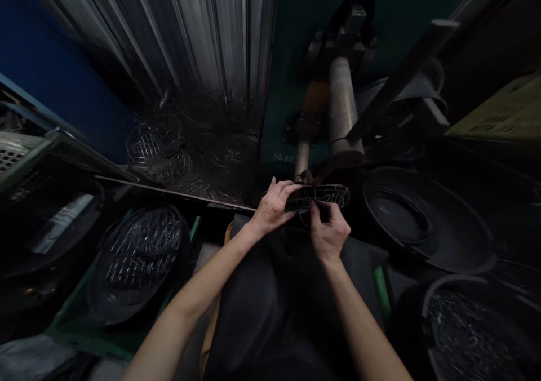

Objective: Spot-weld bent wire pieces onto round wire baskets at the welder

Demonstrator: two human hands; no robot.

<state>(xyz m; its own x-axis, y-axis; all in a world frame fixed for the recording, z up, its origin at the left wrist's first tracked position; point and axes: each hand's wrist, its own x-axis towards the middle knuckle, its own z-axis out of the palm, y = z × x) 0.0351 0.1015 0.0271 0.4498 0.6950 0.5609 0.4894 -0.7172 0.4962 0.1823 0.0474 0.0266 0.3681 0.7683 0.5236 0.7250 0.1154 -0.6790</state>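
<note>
Wire-grid piece held in both hands, centre of frame, below a metal roller.

The wire-grid piece (pixel 318 196) is held with its long axis left-right across the frame, edge-on to the camera. The left hand (pixel 274 206) is closed over its left end from above; the right hand (pixel 328 235) pinches its lower edge from below, nearer the middle. The roller (pixel 343 107) stands just above the piece; contact cannot be judged. A basket of wire parts (pixel 137 257) sits at lower left. The scene is dark and blurred; the piece's mesh and right end are hard to make out.
</note>
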